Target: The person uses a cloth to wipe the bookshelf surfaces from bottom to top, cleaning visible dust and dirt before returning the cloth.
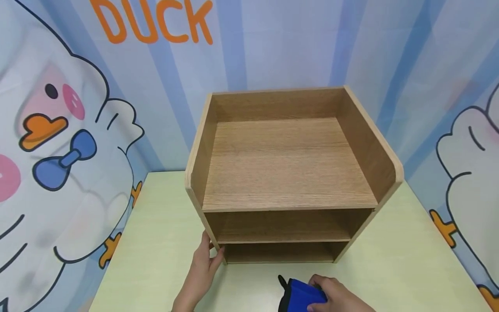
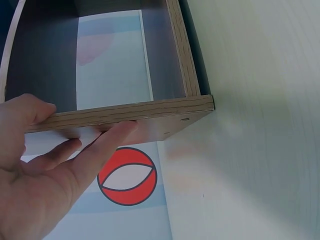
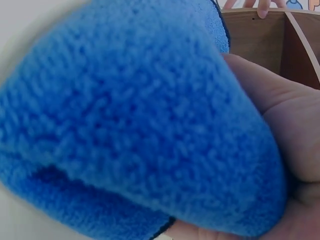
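A wooden desktop shelf [image 1: 288, 169] with a raised rim round its top and two open levels below stands on the table. My left hand [image 1: 199, 269] grips the front edge of its left side panel, low down. In the left wrist view the thumb lies on the inner face of the panel [image 2: 165, 106] and the fingers press its outer side. In front of the shelf, my right hand [image 1: 337, 297] holds a folded blue cloth [image 1: 303, 296] with black edging and a small black loop. Up close in the right wrist view, the fluffy cloth [image 3: 140, 110] hides part of the fingers.
The pale table [image 1: 136, 260] extends to both sides of the shelf. Behind it hangs a blue striped curtain [image 1: 280, 47] with orange lettering. Printed duck figures [image 1: 70, 130] cover the backdrop at left and right.
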The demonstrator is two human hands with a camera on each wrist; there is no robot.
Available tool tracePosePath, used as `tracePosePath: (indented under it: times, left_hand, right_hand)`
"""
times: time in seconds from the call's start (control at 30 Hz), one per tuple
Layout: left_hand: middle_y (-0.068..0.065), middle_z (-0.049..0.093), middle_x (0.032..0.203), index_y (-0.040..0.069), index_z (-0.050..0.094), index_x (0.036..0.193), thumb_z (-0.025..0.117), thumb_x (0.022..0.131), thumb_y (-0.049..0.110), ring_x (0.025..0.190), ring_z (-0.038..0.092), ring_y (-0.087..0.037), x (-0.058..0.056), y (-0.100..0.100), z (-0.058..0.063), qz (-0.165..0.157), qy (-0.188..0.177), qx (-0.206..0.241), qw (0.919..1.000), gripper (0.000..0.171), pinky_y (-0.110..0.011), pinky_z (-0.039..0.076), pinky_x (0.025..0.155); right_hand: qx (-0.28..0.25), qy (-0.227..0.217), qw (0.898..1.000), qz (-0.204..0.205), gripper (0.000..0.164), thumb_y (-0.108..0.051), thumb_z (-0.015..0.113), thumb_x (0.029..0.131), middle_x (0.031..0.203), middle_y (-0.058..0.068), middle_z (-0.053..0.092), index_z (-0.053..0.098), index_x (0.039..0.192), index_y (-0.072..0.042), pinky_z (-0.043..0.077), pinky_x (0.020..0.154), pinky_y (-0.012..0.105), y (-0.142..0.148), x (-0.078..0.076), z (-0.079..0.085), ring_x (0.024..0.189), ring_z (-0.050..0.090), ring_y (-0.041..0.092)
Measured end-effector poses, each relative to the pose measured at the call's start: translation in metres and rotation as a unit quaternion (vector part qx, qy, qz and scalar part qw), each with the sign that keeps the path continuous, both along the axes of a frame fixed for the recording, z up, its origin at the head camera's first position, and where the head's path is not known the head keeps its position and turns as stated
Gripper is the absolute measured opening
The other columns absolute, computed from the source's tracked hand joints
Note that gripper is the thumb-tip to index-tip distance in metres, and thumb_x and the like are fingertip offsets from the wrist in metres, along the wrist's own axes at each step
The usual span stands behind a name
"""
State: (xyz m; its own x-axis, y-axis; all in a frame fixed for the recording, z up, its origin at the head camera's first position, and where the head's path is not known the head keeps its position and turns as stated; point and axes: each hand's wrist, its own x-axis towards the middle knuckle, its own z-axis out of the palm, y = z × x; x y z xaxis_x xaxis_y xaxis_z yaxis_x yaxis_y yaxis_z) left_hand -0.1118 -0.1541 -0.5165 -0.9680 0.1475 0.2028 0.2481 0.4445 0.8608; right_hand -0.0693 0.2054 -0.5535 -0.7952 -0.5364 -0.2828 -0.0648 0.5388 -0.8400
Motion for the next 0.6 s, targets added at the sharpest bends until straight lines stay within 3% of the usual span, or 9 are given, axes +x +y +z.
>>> tracePosePath:
  times: [0.2, 0.3, 0.43, 0.6]
  left_hand:
    - [-0.026, 0.046, 0.142, 0.01, 0.028, 0.149, 0.058, 0.099, -0.001, 0.121, 0.053, -0.05, -0.002, -0.001, -0.001, 0.001, 0.006, 0.005, 1.0, 0.059, -0.029, 0.06, 0.073]
    - [-0.026, 0.045, 0.143, 0.01, 0.026, 0.15, 0.057, 0.099, -0.001, 0.122, 0.052, -0.05, -0.002, -0.001, -0.001, -0.001, 0.004, 0.007, 1.0, 0.061, -0.03, 0.06, 0.074]
    - [-0.028, 0.044, 0.144, 0.008, 0.026, 0.15, 0.057, 0.099, -0.001, 0.122, 0.052, -0.051, -0.001, -0.001, 0.0, -0.003, 0.001, 0.01, 0.9999, 0.061, -0.03, 0.06, 0.075]
    - [-0.027, 0.044, 0.143, 0.008, 0.026, 0.15, 0.057, 0.099, -0.001, 0.122, 0.052, -0.051, -0.001, -0.002, 0.0, -0.006, 0.001, 0.016, 0.9999, 0.06, -0.03, 0.06, 0.075]
  right_hand:
    - [-0.069, -0.039, 0.997, 0.006, 0.03, -0.015, 0.078, 0.087, 0.096, 0.008, 0.068, 0.058, 0.106, -0.003, 0.059, 0.068, 0.038, 0.005, -0.002, -0.003, 0.082, 0.066, 0.014]
    - [-0.084, -0.033, 0.996, 0.011, 0.031, -0.018, 0.078, 0.088, 0.094, 0.006, 0.068, 0.058, 0.106, -0.002, 0.057, 0.068, 0.031, 0.008, -0.005, -0.003, 0.081, 0.065, 0.011]
    - [-0.075, 0.01, 0.997, -0.011, 0.036, -0.023, 0.075, 0.091, 0.095, 0.005, 0.066, 0.058, 0.11, 0.002, 0.053, 0.067, 0.026, 0.011, -0.008, 0.002, 0.081, 0.062, 0.009]
    - [-0.023, 0.093, 0.989, -0.109, 0.051, -0.024, 0.075, 0.091, 0.104, 0.011, 0.066, 0.053, 0.125, 0.007, 0.054, 0.069, 0.027, 0.012, -0.008, 0.019, 0.088, 0.063, 0.013]
